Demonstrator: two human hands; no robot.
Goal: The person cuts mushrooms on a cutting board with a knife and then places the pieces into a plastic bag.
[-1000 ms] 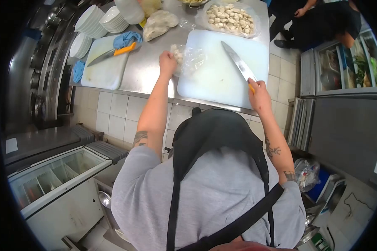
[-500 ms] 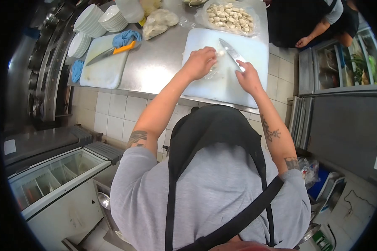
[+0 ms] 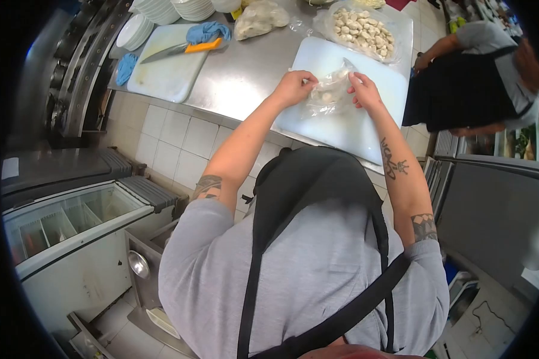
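- Kitchen scene: stainless-steel worktable [image 3: 230, 81], with a white cutting board [image 3: 371, 136] in front of the person.
- Clear plastic bag [image 3: 323, 109] with pale pieces [image 3: 326, 96] inside was over that board, between both hands.
- Left hand [image 3: 294, 88] had its thumb and fingers pinched on the bag's left edge. Right hand [image 3: 364, 91] was at the opposite edge, fingers curled; couldn't tell if it really gripped the film.
- Imo, doing this well meant a light pull from both edges, staying over the board so any spill landed there.
- Greyish strip [image 3: 348, 63] behind the bag might've been a knife blade, so fingertips were best kept clear.
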